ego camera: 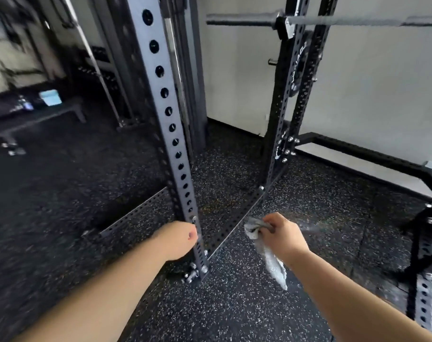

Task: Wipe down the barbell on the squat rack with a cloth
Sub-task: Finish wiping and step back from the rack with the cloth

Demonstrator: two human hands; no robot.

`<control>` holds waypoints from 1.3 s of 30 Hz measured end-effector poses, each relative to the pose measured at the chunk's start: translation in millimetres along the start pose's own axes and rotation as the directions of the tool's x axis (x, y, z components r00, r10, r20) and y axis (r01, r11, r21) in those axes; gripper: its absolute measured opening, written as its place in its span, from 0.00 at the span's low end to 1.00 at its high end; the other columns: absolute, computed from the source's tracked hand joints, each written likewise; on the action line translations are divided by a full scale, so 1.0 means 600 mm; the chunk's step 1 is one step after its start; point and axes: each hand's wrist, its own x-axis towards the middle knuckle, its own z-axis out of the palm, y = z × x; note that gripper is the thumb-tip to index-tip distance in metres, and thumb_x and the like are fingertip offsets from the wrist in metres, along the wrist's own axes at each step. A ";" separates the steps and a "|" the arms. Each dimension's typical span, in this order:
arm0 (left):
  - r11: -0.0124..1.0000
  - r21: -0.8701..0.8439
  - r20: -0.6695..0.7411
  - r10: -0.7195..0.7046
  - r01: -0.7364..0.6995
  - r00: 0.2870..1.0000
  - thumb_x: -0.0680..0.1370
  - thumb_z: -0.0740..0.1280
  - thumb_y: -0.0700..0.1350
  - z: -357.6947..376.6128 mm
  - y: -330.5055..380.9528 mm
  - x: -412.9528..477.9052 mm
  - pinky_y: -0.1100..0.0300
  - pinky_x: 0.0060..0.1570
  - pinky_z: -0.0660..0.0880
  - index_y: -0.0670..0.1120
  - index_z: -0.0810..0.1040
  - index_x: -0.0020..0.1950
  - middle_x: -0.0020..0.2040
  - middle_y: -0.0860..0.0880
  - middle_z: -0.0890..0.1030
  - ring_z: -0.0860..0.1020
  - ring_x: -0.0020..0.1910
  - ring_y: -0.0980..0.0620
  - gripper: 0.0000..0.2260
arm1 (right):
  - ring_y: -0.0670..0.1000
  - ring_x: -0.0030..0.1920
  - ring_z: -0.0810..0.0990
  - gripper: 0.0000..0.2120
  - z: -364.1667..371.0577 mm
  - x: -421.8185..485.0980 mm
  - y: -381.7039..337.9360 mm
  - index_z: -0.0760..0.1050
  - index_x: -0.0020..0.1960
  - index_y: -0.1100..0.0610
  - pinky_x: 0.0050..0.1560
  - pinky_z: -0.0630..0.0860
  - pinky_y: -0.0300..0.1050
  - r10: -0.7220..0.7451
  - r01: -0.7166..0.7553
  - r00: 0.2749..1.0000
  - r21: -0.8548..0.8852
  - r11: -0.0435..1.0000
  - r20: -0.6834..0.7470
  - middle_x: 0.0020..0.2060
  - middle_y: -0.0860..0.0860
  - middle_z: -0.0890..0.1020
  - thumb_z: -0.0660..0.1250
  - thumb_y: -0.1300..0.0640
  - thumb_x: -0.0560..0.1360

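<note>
Overhead, the grey barbell (333, 21) lay blurred across the squat rack (276, 124), its darker sleeve jutting left of the far upright. Near the rack's base, the right hand's (284, 236) grip pinched a bunched grey cloth (274, 265), one end dangling. The left hand (183, 239) was a curled, empty grip beside the near upright.

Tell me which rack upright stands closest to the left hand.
The near grey upright with large round holes; the left hand is right beside its lower end. The black uprights under the barbell stand far back, near the wall.
</note>
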 end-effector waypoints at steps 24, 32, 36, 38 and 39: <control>0.959 -0.108 0.050 -0.260 0.264 0.964 0.87 0.56 0.55 0.083 -0.386 0.105 0.53 0.42 0.77 0.49 0.77 0.64 0.45 0.51 0.82 0.79 0.39 0.51 0.15 | 0.47 0.40 0.81 0.08 0.447 0.203 -0.261 0.75 0.61 0.49 0.42 0.82 0.46 -0.104 0.188 0.889 -0.150 0.971 0.446 0.42 0.44 0.81 0.66 0.53 0.82; 0.947 -0.157 0.126 -0.262 0.280 0.957 0.86 0.56 0.54 0.131 -0.462 0.230 0.53 0.41 0.78 0.49 0.78 0.60 0.42 0.51 0.81 0.80 0.38 0.50 0.14 | 0.56 0.49 0.82 0.12 0.582 0.290 -0.274 0.74 0.66 0.49 0.49 0.79 0.47 -0.005 0.109 0.901 -0.216 0.970 0.434 0.54 0.52 0.84 0.64 0.53 0.82; 0.943 -0.165 0.174 -0.262 0.290 0.949 0.86 0.56 0.55 0.154 -0.486 0.267 0.53 0.42 0.79 0.50 0.78 0.61 0.44 0.51 0.82 0.80 0.39 0.50 0.14 | 0.60 0.58 0.81 0.17 0.633 0.314 -0.269 0.69 0.73 0.49 0.54 0.82 0.54 0.033 0.138 0.881 -0.325 0.936 0.471 0.64 0.55 0.80 0.61 0.51 0.85; 0.942 -0.168 0.211 -0.255 0.291 0.944 0.87 0.56 0.54 0.164 -0.494 0.277 0.54 0.42 0.78 0.49 0.78 0.63 0.46 0.49 0.83 0.81 0.41 0.49 0.15 | 0.61 0.65 0.78 0.21 0.652 0.318 -0.263 0.64 0.78 0.50 0.59 0.80 0.55 0.034 0.206 0.858 -0.404 0.891 0.513 0.71 0.55 0.74 0.59 0.51 0.86; 0.944 -0.167 0.232 -0.243 0.285 0.942 0.87 0.56 0.53 0.166 -0.495 0.279 0.54 0.42 0.77 0.49 0.78 0.64 0.48 0.48 0.83 0.81 0.42 0.49 0.15 | 0.61 0.66 0.77 0.22 0.656 0.318 -0.264 0.64 0.78 0.51 0.61 0.80 0.55 0.053 0.200 0.857 -0.424 0.883 0.513 0.72 0.55 0.72 0.58 0.50 0.85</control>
